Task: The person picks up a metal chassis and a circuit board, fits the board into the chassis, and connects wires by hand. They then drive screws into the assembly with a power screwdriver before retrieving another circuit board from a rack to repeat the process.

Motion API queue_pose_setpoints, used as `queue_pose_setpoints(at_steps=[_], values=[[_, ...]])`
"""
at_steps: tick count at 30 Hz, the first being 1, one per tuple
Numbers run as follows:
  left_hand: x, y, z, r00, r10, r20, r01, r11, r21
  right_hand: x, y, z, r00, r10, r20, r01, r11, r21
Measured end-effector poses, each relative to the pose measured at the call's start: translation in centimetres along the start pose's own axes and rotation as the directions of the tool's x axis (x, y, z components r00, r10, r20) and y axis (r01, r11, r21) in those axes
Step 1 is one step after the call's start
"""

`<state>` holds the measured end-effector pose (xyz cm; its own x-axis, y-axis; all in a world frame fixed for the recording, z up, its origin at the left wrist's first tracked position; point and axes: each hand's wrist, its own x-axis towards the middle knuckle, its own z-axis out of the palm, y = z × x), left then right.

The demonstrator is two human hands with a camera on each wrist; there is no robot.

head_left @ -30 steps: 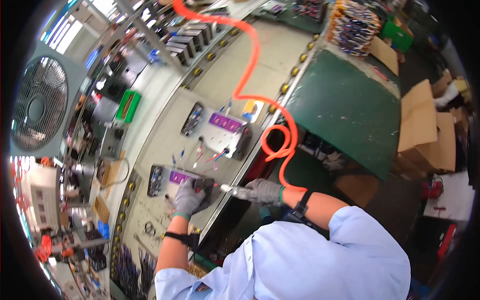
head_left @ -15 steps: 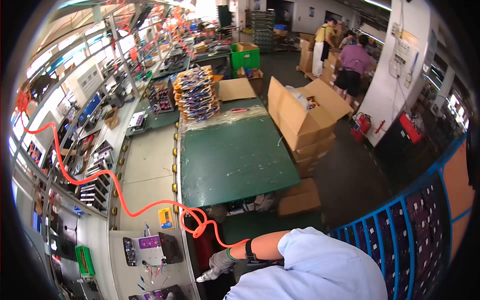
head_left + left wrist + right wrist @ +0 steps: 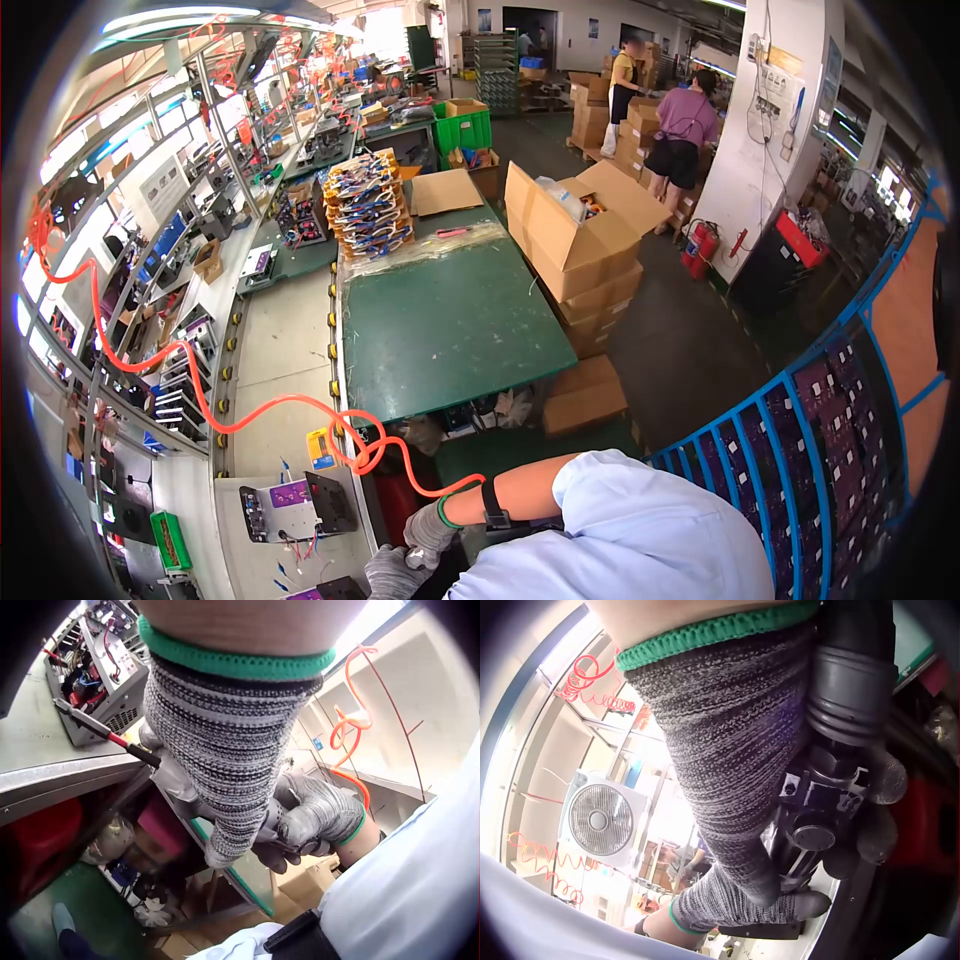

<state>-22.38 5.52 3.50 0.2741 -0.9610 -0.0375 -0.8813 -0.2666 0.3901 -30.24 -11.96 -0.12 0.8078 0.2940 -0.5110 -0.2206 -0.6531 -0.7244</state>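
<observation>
My right gloved hand grips the metal body of an air screwdriver, its fingers curled round it below the grey hose coupling. My left gloved hand holds the tool's front end beside the right hand, near the bench edge. A slim bit with a red band points out past the left hand toward a metal chassis with wires. In the head view another chassis with a purple label lies on the line, and part of a second one shows at the bottom edge.
An orange air hose loops across the line to the right hand. A green-topped table stands ahead, with open cartons beyond it. To the right is a blue rack of dark boards; a yellow box lies on the line.
The left hand has left the nearer chassis and come over to the screwdriver beside the right hand. The head view has swung up and to the right, away from the fan.
</observation>
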Motion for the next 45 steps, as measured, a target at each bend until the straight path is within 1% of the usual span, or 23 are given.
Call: queue_pose_setpoints(at_steps=[5, 6, 9, 10, 11, 13, 16, 19, 21, 22, 23, 24, 25, 26, 27, 29, 32, 36, 39, 40, 41, 43, 45], values=[[-0.1, 0.0, 0.3, 0.997, -0.023, 0.078, 0.021, 0.999, 0.034, -3.4, -3.4, -1.9, 0.998, -0.055, -0.014, 0.047, 0.94, -0.337], [-0.3, -0.1, 0.3, 0.995, -0.065, 0.078, 0.062, 0.997, 0.036, -2.9, -3.4, -1.3, 0.974, -0.142, -0.174, 0.054, 0.9, -0.433], [-2.0, -4.0, 2.6, 0.971, -0.211, 0.11, 0.235, 0.923, -0.306, -2.4, -4.2, -0.6, 0.763, -0.467, -0.447, 0.123, 0.784, -0.609], [-2.7, -5.5, 5.0, 0.966, -0.258, -0.012, 0.141, 0.564, -0.813, -4.6, -6.1, -1.7, 0.616, -0.581, -0.532, 0.277, 0.792, -0.544], [-2.8, -5.4, 4.4, 0.966, -0.26, -0.009, 0.143, 0.562, -0.815, -6.8, -7.4, -2.8, 0.443, -0.65, -0.617, 0.433, 0.758, -0.488], [-3.1, -4.1, 1.1, 0.95, -0.307, -0.061, 0.193, 0.728, -0.658, -8.2, -6.2, -3.2, 0.563, -0.489, -0.666, 0.536, 0.83, -0.156], [-2.6, -5.4, 1.3, 0.967, -0.239, -0.084, 0.178, 0.878, -0.445, -8.4, -4.1, -4.7, 0.874, -0.125, -0.469, 0.219, 0.964, 0.152], [0.6, -3.7, 0.3, 0.988, -0.114, -0.109, 0.037, 0.837, -0.545, -6.7, -4.0, -4.7, 0.683, -0.298, -0.666, 0.385, 0.923, -0.019], [2.5, -2.0, -1.2, 0.987, -0.078, -0.14, -0.022, 0.799, -0.6, -5.6, -4.4, -5.6, 0.736, -0.341, -0.585, 0.446, 0.894, 0.04], [2.8, -1.2, -2.1, 0.983, -0.09, -0.162, -0.031, 0.781, -0.624, -4.6, -4.3, -5.5, 0.693, -0.398, -0.601, 0.643, 0.719, 0.264], [3.7, 1.0, -2.8, 0.954, -0.287, 0.085, 0.068, -0.066, -0.995, -4.0, -5.2, -5.6, 0.658, -0.445, -0.608, 0.751, 0.455, 0.479], [4.4, 0.9, -3.7, 0.98, -0.195, -0.023, 0.068, 0.445, -0.893, -3.8, -4.7, -6.4, 0.5, -0.553, -0.666, 0.847, 0.471, 0.245], [4.4, -0.7, -1.6, 0.956, -0.284, 0.071, 0.079, 0.017, -0.997, -5.2, -4.7, -7.6, 0.868, -0.32, -0.38, 0.492, 0.441, 0.751], [6.2, -0.1, -4.0, 0.98, -0.121, -0.158, -0.054, 0.602, -0.797, -5.4, -5.4, -9.0, 0.646, -0.445, -0.621, 0.752, 0.513, 0.415], [7.0, 1.2, -6.7, 0.967, -0.076, -0.244, -0.134, 0.663, -0.736, -6.1, -5.3, -10.9, 0.784, -0.374, -0.496, 0.608, 0.624, 0.491], [5.6, -0.3, -6.3, 0.961, -0.246, -0.13, 0.121, 0.79, -0.601, -4.4, -5.0, -12.0, 0.789, -0.374, -0.487, 0.606, 0.604, 0.518], [0.2, -1.9, -4.3, 0.738, -0.675, 0.003, 0.523, 0.568, -0.635, -1.6, -2.2, -13.0, 0.842, -0.394, -0.368, 0.529, 0.732, 0.428], [-8.4, -1.7, -1.0, 0.374, -0.926, 0.057, 0.528, 0.162, -0.834, 0.7, -2.3, -14.0, 0.856, -0.435, -0.279, 0.505, 0.82, 0.271], [-15.9, -1.6, 3.2, 0.137, -0.991, 0.001, 0.504, 0.069, -0.861, 2.9, -1.9, -13.0, 0.869, -0.441, -0.224, 0.493, 0.811, 0.316], [-20.0, -2.7, 5.7, 0.306, -0.935, 0.181, -0.167, -0.239, -0.957, 3.4, -2.5, -12.9, 0.895, -0.403, -0.189, 0.445, 0.828, 0.34], [-23.6, -2.7, 7.7, 0.525, -0.838, 0.149, -0.688, -0.521, -0.505, 3.6, -3.4, -12.9, 0.92, -0.365, -0.146, 0.393, 0.847, 0.359], [-24.6, -0.4, 6.2, 0.127, -0.99, 0.065, -0.84, -0.143, -0.523, 5.0, -3.9, -11.5, 0.931, -0.34, -0.132, 0.364, 0.838, 0.407], [-27.7, 0.7, 6.7, 0.074, -0.989, 0.128, -0.909, -0.12, -0.4, 6.2, -5.5, -10.4, 0.929, -0.352, -0.117, 0.368, 0.838, 0.402]])
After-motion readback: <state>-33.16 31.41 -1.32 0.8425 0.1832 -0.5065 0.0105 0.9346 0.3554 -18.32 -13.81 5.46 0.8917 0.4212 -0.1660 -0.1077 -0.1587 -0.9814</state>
